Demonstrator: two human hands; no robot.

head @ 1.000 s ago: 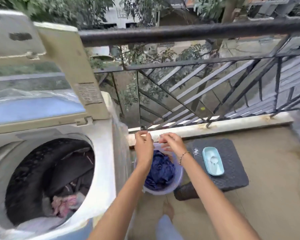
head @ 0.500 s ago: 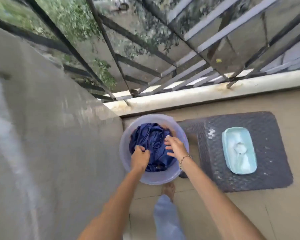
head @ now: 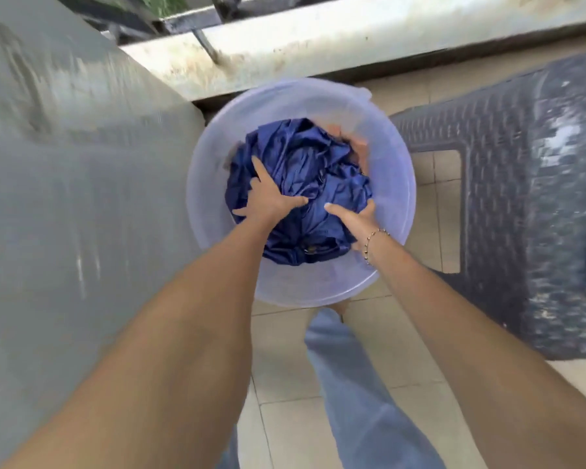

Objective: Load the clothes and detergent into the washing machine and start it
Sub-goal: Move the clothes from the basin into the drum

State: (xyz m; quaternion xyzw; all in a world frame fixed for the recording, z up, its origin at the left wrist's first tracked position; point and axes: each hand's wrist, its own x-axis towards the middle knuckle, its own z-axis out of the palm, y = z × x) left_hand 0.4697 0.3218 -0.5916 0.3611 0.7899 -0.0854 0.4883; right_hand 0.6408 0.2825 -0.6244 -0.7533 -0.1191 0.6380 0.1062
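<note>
Both hands press into crumpled blue clothes (head: 298,184) inside the bucket (head: 391,184). The left hand (head: 268,198) lies spread-fingered; the right hand (head: 359,221) curls around fabric. The heap shows no clear long axis.

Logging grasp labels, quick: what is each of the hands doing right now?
Left hand: fingers spread, pressing into the blue cloth in the bucket; not closed.
Right hand: gripping the cloth's edge, fingers partly hidden.

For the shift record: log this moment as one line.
stage: gathering clothes | left hand: on blue garment | right hand: on same garment | garment: in bucket | stool: beside bucket
</note>
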